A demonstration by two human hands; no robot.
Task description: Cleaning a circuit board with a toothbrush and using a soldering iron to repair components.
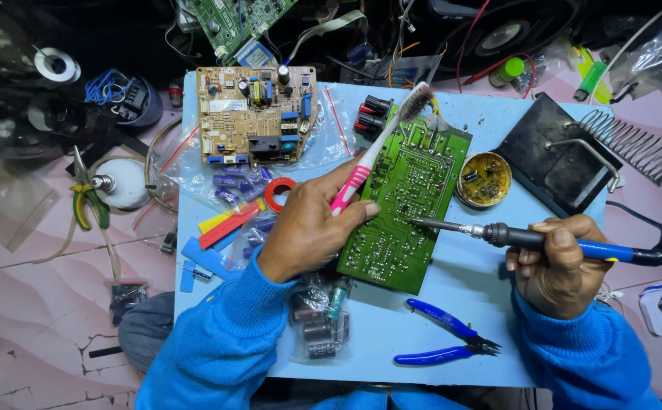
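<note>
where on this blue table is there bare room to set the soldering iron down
Bare table lies between the green circuit board, the blue-handled cutters and the right hand holding the soldering iron; a smaller strip runs below the flux tin. The left side is crowded: the left hand with toothbrush, component bags, tan board.

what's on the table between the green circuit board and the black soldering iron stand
In the head view, a small round tin of yellowish flux or paste sits between the green circuit board and the black stand.
</note>
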